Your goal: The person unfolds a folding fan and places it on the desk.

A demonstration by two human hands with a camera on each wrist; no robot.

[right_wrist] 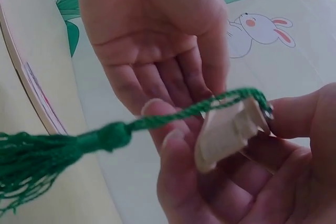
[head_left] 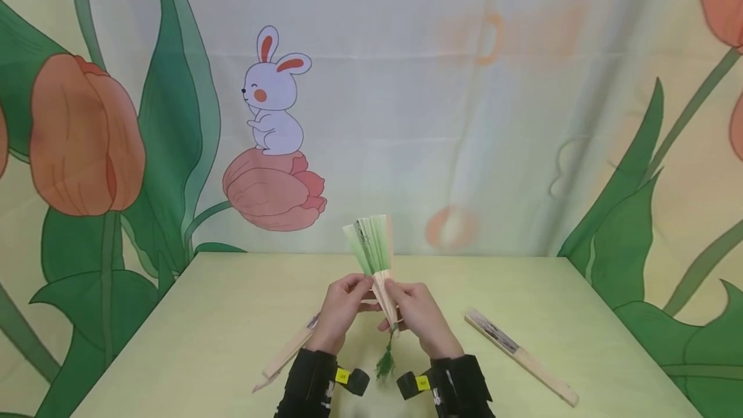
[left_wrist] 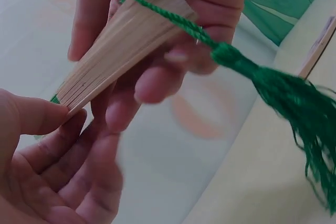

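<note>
Green fan point(head_left: 376, 257), partly spread, is above the table point(head_left: 232, 282) between left hand point(head_left: 341, 308) and right hand point(head_left: 422, 315), the fingers of both curled to pinch its wooden ribs point(left_wrist: 118, 53), and I'd worry an uneven tug could tear the paper point(head_left: 378, 237).

The head view looks forward and down from farther back, the pale-green, wooden-ribbed folding fan point(head_left: 380, 266) at six o'clock; both wrist views face it close-up, sharing its green corded tassel point(left_wrist: 289, 93), left at three o'clock, right at eight.
</note>
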